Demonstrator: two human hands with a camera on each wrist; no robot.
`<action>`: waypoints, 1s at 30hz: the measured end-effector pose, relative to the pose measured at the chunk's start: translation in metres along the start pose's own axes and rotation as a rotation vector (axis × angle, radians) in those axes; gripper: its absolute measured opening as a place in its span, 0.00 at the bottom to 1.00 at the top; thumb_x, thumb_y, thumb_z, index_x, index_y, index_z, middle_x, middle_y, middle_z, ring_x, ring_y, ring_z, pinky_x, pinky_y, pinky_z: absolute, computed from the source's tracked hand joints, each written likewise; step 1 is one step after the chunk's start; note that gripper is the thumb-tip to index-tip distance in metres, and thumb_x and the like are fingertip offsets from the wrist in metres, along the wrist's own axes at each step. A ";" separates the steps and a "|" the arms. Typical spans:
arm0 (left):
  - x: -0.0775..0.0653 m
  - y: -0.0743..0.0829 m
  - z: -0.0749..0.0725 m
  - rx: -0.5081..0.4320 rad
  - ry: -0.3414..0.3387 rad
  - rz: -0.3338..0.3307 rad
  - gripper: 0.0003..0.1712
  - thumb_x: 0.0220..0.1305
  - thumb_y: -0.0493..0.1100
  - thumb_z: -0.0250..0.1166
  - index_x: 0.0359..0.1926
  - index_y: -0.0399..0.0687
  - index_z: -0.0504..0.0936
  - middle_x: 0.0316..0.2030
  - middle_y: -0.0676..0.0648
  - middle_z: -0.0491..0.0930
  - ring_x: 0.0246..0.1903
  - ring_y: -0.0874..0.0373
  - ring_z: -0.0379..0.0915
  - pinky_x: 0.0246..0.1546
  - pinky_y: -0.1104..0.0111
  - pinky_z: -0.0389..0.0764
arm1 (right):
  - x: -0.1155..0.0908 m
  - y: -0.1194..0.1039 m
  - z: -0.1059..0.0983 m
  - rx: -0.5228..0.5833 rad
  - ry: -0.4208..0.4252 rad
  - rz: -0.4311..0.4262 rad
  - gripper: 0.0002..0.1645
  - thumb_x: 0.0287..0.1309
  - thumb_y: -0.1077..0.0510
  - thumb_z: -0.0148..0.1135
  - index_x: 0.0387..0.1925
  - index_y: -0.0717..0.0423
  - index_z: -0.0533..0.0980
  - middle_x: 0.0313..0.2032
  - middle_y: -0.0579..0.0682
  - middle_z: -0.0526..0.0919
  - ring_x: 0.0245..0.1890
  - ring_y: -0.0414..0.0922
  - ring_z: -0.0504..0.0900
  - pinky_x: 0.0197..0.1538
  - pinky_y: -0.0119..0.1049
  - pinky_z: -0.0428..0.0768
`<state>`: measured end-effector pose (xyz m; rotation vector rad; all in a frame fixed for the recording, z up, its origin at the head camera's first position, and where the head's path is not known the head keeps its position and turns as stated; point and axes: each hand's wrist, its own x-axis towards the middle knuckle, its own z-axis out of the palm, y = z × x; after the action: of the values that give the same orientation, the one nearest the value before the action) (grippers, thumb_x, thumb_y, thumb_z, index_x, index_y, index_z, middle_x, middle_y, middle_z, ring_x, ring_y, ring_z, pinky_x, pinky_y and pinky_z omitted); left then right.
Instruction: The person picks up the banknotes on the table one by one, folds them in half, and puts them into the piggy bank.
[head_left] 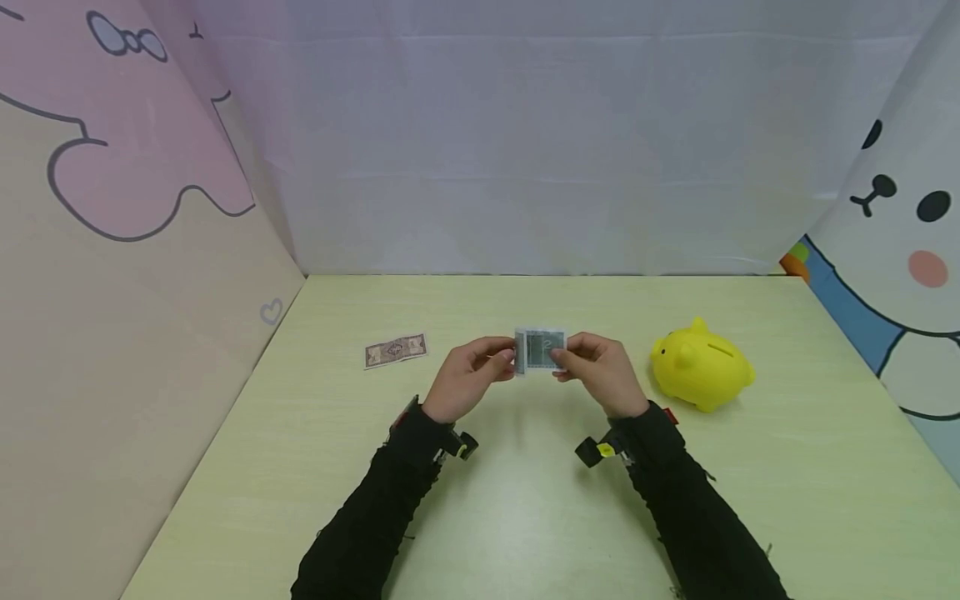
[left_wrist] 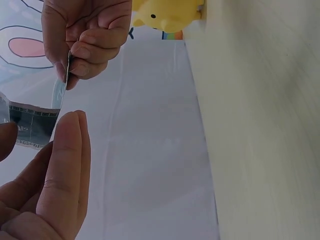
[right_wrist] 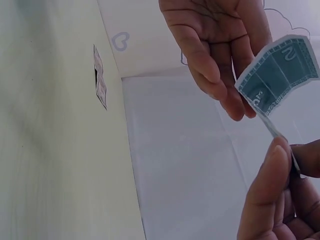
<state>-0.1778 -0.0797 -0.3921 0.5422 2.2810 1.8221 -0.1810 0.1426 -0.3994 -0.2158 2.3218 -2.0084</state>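
Observation:
A green folded banknote [head_left: 537, 348] is held up in front of me, between both hands. My right hand [head_left: 606, 375] pinches its right part between thumb and fingers. My left hand [head_left: 467, 379] is at the other end, touching the note. In the left wrist view, the left fingers [left_wrist: 65, 165] are fairly straight and set apart from the thumb, with a flap of the note [left_wrist: 37, 124] spanning the gap. From the right wrist, that flap [right_wrist: 280, 72] looks curved, standing out at an angle from the pinched part.
A brownish banknote [head_left: 395, 351], creased, lies on the table to the left. On the right stands a yellow piggy bank [head_left: 702, 365] with a slot in its back. The pale table [head_left: 525, 517] meets a white curtain [head_left: 547, 158] at its far edge.

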 end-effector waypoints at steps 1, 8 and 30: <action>0.000 0.000 0.000 0.000 -0.003 0.002 0.22 0.75 0.43 0.54 0.63 0.37 0.73 0.56 0.35 0.78 0.48 0.45 0.81 0.50 0.66 0.84 | 0.000 0.000 0.001 0.001 -0.002 0.002 0.13 0.64 0.63 0.61 0.42 0.74 0.77 0.41 0.62 0.82 0.29 0.39 0.82 0.39 0.33 0.86; 0.001 -0.002 0.002 0.001 -0.011 -0.005 0.22 0.74 0.43 0.56 0.63 0.37 0.73 0.57 0.35 0.77 0.49 0.44 0.81 0.51 0.64 0.84 | -0.001 0.000 0.002 0.005 -0.017 0.000 0.14 0.65 0.63 0.61 0.43 0.74 0.77 0.45 0.67 0.81 0.30 0.39 0.82 0.39 0.31 0.86; 0.002 -0.005 0.004 -0.049 -0.016 -0.006 0.17 0.71 0.39 0.59 0.56 0.33 0.77 0.49 0.33 0.80 0.47 0.39 0.81 0.48 0.58 0.85 | -0.003 -0.003 0.007 0.031 -0.058 0.008 0.15 0.67 0.64 0.58 0.48 0.73 0.76 0.42 0.55 0.84 0.31 0.41 0.82 0.38 0.30 0.85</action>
<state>-0.1793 -0.0757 -0.3979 0.5399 2.2194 1.8583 -0.1769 0.1355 -0.3974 -0.2587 2.2519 -2.0053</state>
